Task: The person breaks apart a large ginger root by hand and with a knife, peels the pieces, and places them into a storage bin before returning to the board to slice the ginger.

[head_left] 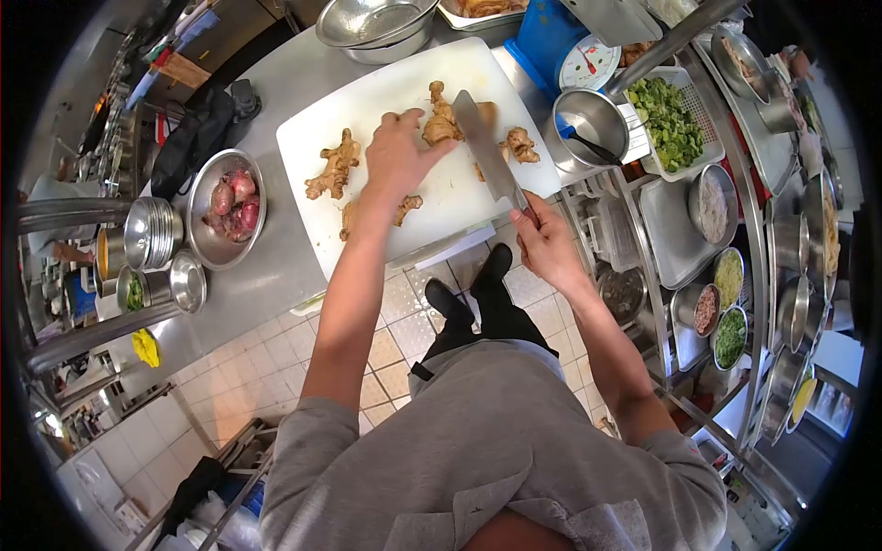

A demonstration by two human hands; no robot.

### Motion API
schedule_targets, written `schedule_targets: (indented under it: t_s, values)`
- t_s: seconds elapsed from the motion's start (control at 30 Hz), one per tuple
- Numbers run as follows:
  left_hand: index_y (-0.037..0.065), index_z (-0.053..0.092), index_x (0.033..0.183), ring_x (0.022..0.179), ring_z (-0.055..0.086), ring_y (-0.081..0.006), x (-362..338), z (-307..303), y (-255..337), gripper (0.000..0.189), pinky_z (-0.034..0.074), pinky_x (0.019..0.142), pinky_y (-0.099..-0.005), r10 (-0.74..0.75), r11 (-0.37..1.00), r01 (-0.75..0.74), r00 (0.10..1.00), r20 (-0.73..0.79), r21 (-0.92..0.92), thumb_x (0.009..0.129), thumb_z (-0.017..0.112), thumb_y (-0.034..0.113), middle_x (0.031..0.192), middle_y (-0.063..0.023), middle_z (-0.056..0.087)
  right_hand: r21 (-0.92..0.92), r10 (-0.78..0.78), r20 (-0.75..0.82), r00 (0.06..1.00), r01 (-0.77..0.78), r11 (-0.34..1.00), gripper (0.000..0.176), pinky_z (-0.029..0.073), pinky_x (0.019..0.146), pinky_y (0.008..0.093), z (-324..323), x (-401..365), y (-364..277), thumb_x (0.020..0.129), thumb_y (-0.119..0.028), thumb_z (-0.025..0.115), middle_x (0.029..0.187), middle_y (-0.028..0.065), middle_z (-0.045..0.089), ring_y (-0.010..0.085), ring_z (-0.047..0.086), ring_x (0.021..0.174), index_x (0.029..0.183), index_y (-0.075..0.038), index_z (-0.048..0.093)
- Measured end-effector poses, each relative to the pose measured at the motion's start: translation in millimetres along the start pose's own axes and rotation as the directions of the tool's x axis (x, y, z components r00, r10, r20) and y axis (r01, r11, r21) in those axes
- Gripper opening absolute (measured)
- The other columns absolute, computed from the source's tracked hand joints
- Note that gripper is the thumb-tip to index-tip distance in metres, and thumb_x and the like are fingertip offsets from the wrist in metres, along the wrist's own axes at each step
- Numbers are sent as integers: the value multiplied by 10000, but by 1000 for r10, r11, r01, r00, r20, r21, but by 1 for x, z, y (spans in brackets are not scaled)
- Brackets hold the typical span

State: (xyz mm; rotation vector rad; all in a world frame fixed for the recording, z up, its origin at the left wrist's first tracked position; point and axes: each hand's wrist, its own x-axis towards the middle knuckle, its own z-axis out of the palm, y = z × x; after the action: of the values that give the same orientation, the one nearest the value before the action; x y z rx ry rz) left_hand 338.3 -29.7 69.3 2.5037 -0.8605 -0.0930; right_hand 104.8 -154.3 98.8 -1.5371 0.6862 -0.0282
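Several knobbly tan ginger roots [333, 167] lie spread over a thick white rectangular cutting board [459, 209], which sits on a brushed grey steel worktable [266, 78]. The person's left hand [400, 151] is over the middle of the board, thumb held wide of the bent fingers, right beside an upright-lying branched root (whether the skin touches it, I cannot tell). The right hand [549, 241] is at the board's near edge, its fingers wrapped around the handle of a broad grey metal cleaver [485, 147]. The blade slants across the board just beside that branched root, with more ginger showing past its far side, some of it blurred.

Left of the board, a round steel bowl [196, 234] holds reddish-purple onions [243, 216]. To the right stand a deep round steel pot [597, 112] with a blue-and-black utensil [583, 140] leaning inside, and a white perforated plastic basket [706, 112] of chopped green leaves [663, 124].
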Motion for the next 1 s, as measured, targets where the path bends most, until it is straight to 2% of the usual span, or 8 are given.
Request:
schedule_targets:
  t_s: [0.2, 0.47, 0.5, 0.6, 0.7, 0.8, 0.9, 1.0]
  values:
    - [123, 675, 1223, 919, 661, -302, 10, -1, -19, 437, 534, 843, -415, 6, 994, -1, 999, 42, -113, 802, 770, 195, 1058, -148, 612, -165, -123, -48, 991, 114, 980, 434, 445, 674, 264, 1, -2, -7, 1015, -185, 592, 806, 58, 595, 93, 504, 740, 1387, 29, 524]
    - [89, 681, 1162, 859, 647, -312, 3, -4, -27, 376, 531, 809, -419, 10, 980, 2, 998, 60, -201, 796, 767, 108, 1007, -154, 609, -148, -415, -249, 875, 389, 909, 461, 402, 563, 246, 26, -33, -63, 1024, -168, 588, 676, 42, 517, 90, 459, 618, 1430, 19, 477]
    - [87, 680, 1159, 859, 646, -313, 2, -3, -26, 376, 530, 806, -418, 2, 978, 10, 998, 57, -207, 794, 768, 100, 1003, -156, 610, -164, -391, -233, 890, 361, 918, 453, 479, 590, 314, 31, -31, -56, 1026, -174, 571, 702, 116, 611, 178, 599, 615, 1423, 22, 478]
    - [80, 676, 1147, 850, 641, -313, 1, 3, -29, 361, 526, 797, -419, 8, 978, -4, 1000, 16, -210, 797, 766, 96, 988, -162, 610, -328, -338, -163, 927, 272, 904, 439, 538, 669, 443, 57, 4, 12, 1017, -175, 561, 818, 233, 693, 397, 708, 740, 1402, 23, 487]
    - [73, 673, 1137, 856, 640, -318, 4, 2, -29, 352, 521, 796, -417, 50, 976, -53, 999, -20, -213, 797, 764, 95, 980, -170, 615, -366, -198, -91, 976, 152, 918, 429, 532, 753, 532, 56, 9, 17, 1007, -170, 552, 930, 300, 694, 518, 655, 887, 1382, 28, 491]
    - [71, 673, 1133, 878, 641, -331, -4, -2, -27, 355, 515, 807, -421, 1, 973, 9, 999, 43, -230, 791, 765, 91, 976, -172, 622, -393, -179, -74, 981, 136, 910, 422, 540, 777, 506, 54, 9, 7, 998, -171, 568, 921, 302, 688, 500, 672, 877, 1359, 35, 499]
    - [69, 673, 1131, 905, 645, -338, 5, -5, -23, 360, 513, 816, -422, -18, 975, 37, 996, 88, -220, 784, 768, 89, 990, -173, 636, -275, -280, -75, 957, 250, 928, 408, 531, 580, 470, 55, 17, 32, 1014, -213, 575, 793, 218, 675, 410, 662, 625, 1353, 0, 496]
    - [59, 670, 1123, 910, 650, -328, 8, -7, -33, 357, 512, 819, -415, -7, 988, 17, 998, 61, -155, 780, 767, 81, 999, -175, 655, 364, 232, 114, 966, -258, 895, 400, 384, 380, 373, 44, 17, 26, 1030, -256, 579, 672, 83, 543, 231, 486, 416, 1360, -51, 482]
